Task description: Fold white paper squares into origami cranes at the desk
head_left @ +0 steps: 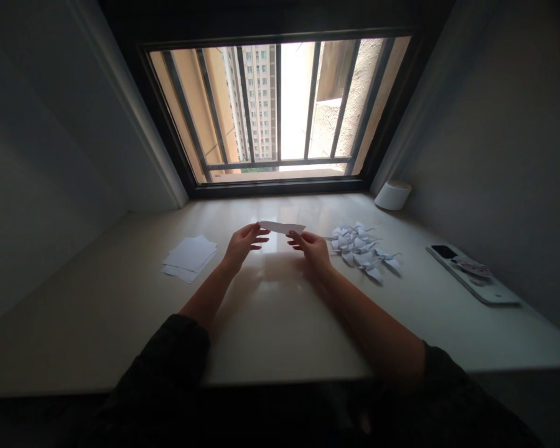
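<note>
A small piece of white paper (281,228) is stretched between my two hands, a little above the white sill. My left hand (242,244) pinches its left end between thumb and finger, the other fingers loosely extended. At the right end, my right hand (313,247) grips the paper the same way. Whether the paper is folded is hard to make out. To the left lies a stack of white paper sheets (190,255), slightly fanned. Close to my right hand sits a cluster of several folded white paper cranes (360,249).
A phone in a pale case (476,280) lies on the sill (266,336) at the far right. A white cylindrical object (392,195) stands in the back right corner. Behind the sill is a barred window (280,112), with walls on both sides.
</note>
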A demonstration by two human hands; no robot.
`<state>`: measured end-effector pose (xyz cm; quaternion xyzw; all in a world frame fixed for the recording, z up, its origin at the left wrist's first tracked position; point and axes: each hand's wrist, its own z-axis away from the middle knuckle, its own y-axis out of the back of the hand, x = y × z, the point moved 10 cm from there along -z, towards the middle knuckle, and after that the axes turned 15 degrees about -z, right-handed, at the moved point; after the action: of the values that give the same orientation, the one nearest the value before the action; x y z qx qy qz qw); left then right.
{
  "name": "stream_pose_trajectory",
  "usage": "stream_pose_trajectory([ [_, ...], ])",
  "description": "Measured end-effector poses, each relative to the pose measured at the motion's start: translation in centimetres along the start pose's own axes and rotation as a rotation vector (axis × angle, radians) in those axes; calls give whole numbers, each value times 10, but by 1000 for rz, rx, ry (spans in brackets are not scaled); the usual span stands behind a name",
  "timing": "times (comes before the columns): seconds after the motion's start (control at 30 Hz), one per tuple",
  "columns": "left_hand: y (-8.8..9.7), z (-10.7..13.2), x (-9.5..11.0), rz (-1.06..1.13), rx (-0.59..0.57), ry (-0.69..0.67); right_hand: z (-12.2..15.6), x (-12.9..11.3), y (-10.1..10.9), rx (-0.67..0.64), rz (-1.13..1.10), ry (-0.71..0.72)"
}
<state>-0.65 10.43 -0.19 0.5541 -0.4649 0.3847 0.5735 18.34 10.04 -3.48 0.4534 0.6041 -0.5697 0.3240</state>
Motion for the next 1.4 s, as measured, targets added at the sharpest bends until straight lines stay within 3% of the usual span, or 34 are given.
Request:
stream_pose_trajectory([
  [0.13,7,-1,2,-56,107,-81,0,0,2,41,-78,-10],
  [0.4,14,-4,-13,171,210,3,0,4,8,129,-212,-34],
  [0.6,-2,-2,-8,167,115,-34,0,0,21,220,-252,38],
  [0.73,-11,-4,-1,68,28,-149,2,-10,27,278,-228,123],
  [0.83,-12,-4,3,-65,9,-213,4,-20,22,236,-192,188],
  [1.0,2,9,29,-292,156,-340,11,-35,4,108,-36,266],
  [1.13,-7,20,47,-391,142,-426,18,-43,-13,9,121,307],
  [1.4,-4,24,35,-399,270,-324,18,-39,-16,5,118,291],
])
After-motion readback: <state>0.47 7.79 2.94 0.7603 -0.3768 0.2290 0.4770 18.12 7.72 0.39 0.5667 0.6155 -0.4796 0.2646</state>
